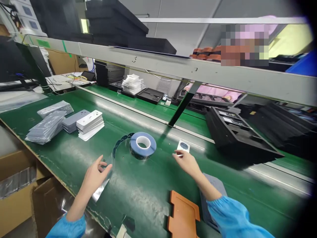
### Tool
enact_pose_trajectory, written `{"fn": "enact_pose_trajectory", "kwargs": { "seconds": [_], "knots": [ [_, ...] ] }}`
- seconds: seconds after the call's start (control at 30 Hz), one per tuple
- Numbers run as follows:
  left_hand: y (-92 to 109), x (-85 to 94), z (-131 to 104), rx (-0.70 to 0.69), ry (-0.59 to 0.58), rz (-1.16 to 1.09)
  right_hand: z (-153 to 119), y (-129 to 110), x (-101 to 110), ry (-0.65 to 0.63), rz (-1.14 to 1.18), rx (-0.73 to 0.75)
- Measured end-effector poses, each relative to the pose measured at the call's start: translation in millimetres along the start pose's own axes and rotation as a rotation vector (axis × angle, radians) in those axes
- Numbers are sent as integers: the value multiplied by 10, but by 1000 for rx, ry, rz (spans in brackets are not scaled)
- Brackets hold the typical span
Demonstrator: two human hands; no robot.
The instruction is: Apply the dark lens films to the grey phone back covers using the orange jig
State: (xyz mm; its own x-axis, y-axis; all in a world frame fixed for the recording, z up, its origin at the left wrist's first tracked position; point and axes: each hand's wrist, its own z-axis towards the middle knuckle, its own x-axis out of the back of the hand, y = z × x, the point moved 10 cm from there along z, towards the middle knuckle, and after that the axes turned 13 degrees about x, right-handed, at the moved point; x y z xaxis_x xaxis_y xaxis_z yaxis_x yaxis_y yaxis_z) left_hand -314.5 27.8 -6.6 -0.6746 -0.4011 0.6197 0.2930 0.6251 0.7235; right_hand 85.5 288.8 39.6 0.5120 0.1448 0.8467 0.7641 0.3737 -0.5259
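My right hand (187,162) has its thumb and fingers closed at the near edge of a small white card (187,149) that bears a dark round patch. My left hand (95,175) hovers with thumb and fingers apart beside a clear strip (101,191), which passes partly behind it. That strip runs back to a blue roll of tape (151,144) with a white core, and dark round stickers (119,142) show on the strip near the roll. Close to my right forearm lie an orange notched tray (183,215) and a grey plate (214,185).
At the left are white phone-shaped plates (90,119), grey plates (74,122) and bagged plates (47,127). Stacked black trays (230,135) stand at the right. A metal shelf beam (153,66) crosses above the green bench. Cardboard boxes (17,211) sit below its left edge. Another person is behind.
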Motion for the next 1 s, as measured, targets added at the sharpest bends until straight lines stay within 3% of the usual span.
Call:
{"fn": "enact_pose_trajectory", "kwargs": {
  "seconds": [0.2,0.27,0.37,0.5,0.6,0.8,1.0],
  "knots": [
    [299,-341,139,-89,-181,-77,-365,-1361,-693,-153,264,331],
    [359,-485,114,-124,-236,-95,-421,-1668,-917,-195,350,381],
    [381,-729,-60,-172,-374,-108,-447,-1918,-1181,-223,455,408],
    [337,-965,-398,-184,-619,-251,-537,-1954,-1338,-240,561,398],
    [301,-1044,-538,-163,-711,-303,-667,-1872,-1323,-239,613,381],
    [461,-1047,-629,-200,-709,-283,-862,-1721,-1130,-172,682,320],
    [460,-946,-722,-166,-626,-140,-1146,-1569,-684,-63,668,311]
  ]
}}
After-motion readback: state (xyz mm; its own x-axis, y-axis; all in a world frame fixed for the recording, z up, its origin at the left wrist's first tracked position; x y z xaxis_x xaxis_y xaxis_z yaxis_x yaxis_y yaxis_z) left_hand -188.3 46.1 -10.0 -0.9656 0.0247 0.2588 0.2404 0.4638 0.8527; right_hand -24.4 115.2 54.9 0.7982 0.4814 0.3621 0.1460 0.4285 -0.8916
